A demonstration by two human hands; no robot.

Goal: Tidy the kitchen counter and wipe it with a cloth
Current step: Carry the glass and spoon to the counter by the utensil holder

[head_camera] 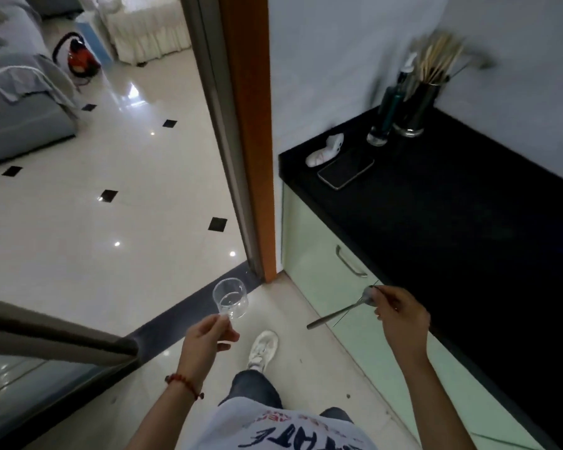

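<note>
Hard to make out: utensil holder point(416, 105) with chopsticks at upper right is motion-blurred; the small glass point(379, 131) beside it likewise; worktop point(468, 222) cut off at the right edge
Left hand point(205, 336): lower centre; fingers point(223, 319) pinch the rim of a clear glass cup point(230, 298), held over the floor
Right hand point(400, 315): lower right, at the worktop's front edge; fingers pinch a metal spoon point(342, 311) by its bowl, handle pointing left
Worktop: black; phone point(345, 172) and white crumpled item point(325, 150) at its far left corner

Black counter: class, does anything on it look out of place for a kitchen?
Yes. A phone lies flat near the counter's door-side corner, with a crumpled white item beside it; neither is kitchenware like the utensil holder behind.
</note>
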